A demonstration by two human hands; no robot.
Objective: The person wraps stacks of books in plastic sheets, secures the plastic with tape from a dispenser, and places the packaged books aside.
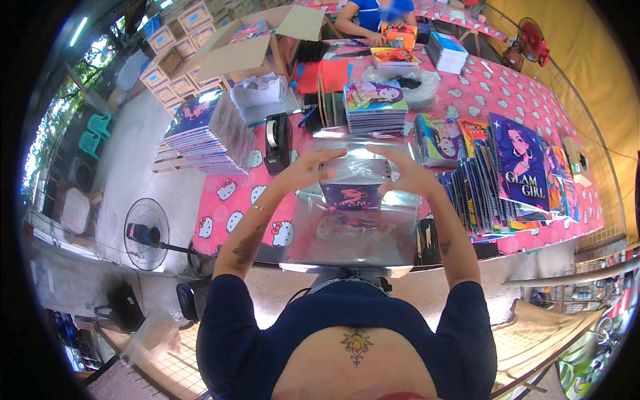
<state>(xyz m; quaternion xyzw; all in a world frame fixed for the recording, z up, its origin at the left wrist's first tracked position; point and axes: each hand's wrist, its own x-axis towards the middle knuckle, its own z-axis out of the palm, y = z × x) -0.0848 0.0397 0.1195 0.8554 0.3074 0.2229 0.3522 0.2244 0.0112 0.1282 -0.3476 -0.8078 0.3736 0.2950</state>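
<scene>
Both my hands are raised over the near edge of the pink patterned table (230, 200). My left hand (308, 171) and my right hand (401, 175) grip the two sides of a clear plastic sleeve (357, 168). A purple spiral notebook (350, 197) sits partly inside the sleeve, just below my fingers. Under them lies a shiny stack of clear plastic sleeves (353, 233) reaching to the table edge.
A black tape dispenser (277, 141) stands left of my hands, beside a tall notebook stack (208, 133). More notebook stacks lie ahead (375, 107) and fanned at right (497, 177). An open cardboard box (257, 47) sits far left. A person in blue (373, 17) works opposite. A floor fan (147, 233) stands left.
</scene>
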